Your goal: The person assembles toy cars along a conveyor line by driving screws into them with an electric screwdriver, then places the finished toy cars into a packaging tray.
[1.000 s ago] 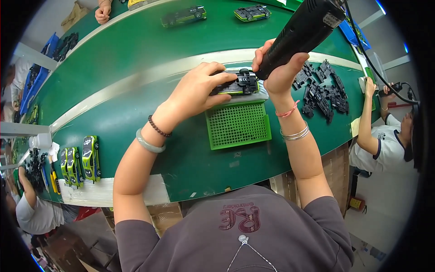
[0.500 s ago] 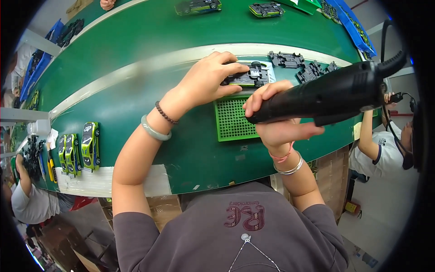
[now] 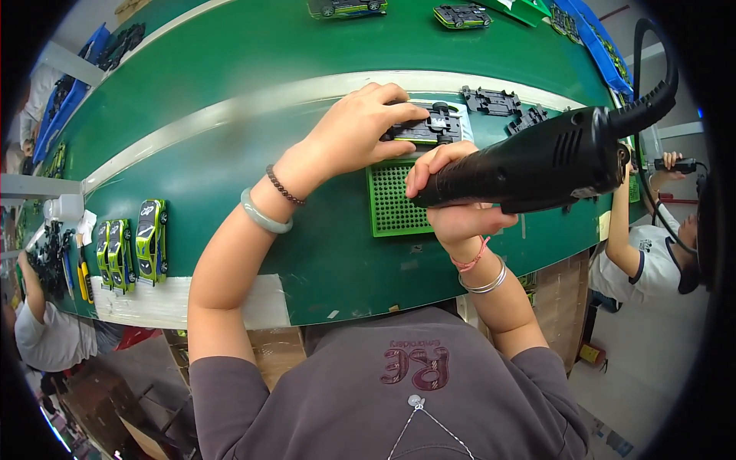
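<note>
A toy car (image 3: 433, 132) lies upside down, its black underside and wheels facing up, on a white holder (image 3: 465, 126). My left hand (image 3: 360, 126) grips the car's left part, fingers over the far side and thumb along the near side. Close by, my right hand (image 3: 445, 188) is wrapped round the front of a black corded electric screwdriver (image 3: 529, 169), which slants up to the right. Its tip is hidden by the hand. Under and left of the right hand sits a green perforated tray (image 3: 395, 201); whether small parts lie in it I cannot tell.
Black car chassis (image 3: 491, 101) lie beyond the screwdriver. Several green toy cars (image 3: 152, 241) stand at the left, near a yellow-handled cutter (image 3: 84, 276). More upturned cars (image 3: 462, 16) are on the far green surface. A blue bin (image 3: 594, 46) is at far right. Co-workers sit either side.
The screwdriver's rear end has swung a little left and down, with its cord bending differently. My left hand stays on the car; the view has shifted slightly.
</note>
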Demonstrator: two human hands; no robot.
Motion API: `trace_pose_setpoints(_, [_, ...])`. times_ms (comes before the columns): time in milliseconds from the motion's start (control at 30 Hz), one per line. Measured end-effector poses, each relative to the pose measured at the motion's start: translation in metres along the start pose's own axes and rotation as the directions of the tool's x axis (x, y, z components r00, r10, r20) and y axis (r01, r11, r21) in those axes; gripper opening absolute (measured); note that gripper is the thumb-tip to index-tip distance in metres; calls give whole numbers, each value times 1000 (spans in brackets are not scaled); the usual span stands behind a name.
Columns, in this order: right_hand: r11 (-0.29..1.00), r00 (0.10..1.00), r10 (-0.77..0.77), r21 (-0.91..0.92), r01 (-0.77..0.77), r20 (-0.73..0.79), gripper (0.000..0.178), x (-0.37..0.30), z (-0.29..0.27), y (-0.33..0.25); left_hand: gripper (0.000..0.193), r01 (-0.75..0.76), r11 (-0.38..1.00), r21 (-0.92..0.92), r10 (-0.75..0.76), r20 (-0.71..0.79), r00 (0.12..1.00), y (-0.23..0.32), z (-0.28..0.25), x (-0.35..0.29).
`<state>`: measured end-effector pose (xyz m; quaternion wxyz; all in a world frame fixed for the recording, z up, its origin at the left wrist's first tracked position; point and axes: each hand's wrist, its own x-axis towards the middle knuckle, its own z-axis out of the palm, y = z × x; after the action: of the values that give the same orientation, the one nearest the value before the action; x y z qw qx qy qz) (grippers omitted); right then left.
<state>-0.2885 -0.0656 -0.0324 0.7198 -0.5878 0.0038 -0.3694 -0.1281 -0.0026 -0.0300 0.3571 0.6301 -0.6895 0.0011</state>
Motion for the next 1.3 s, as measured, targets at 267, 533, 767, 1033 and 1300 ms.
trace_pose_setpoints(267, [985,989,122,-110,-131,-83,102,3,8,-8,58,-28,1000,-1,28,5,1000,-1,-14,-1])
trace_pose_setpoints(533, [962,973,-230,152,227,2,108,61,18,-43,60,227,974,25,-225,286,932,-16,-50,-7])
trace_pose_setpoints(767, [985,990,-136,-112,132,-29,100,96,42,-12,61,132,991,-31,-120,258,959,-23,-43,-7])
trace_pose_setpoints(1033, [990,996,-73,-114,77,45,93,97,39,12,64,179,983,-49,-159,278,947,-16,-49,-7])
trace_pose_setpoints(1300, [987,989,-136,-80,140,56,82,100,43,26,54,239,962,-133,-191,299,935,-16,-52,-5])
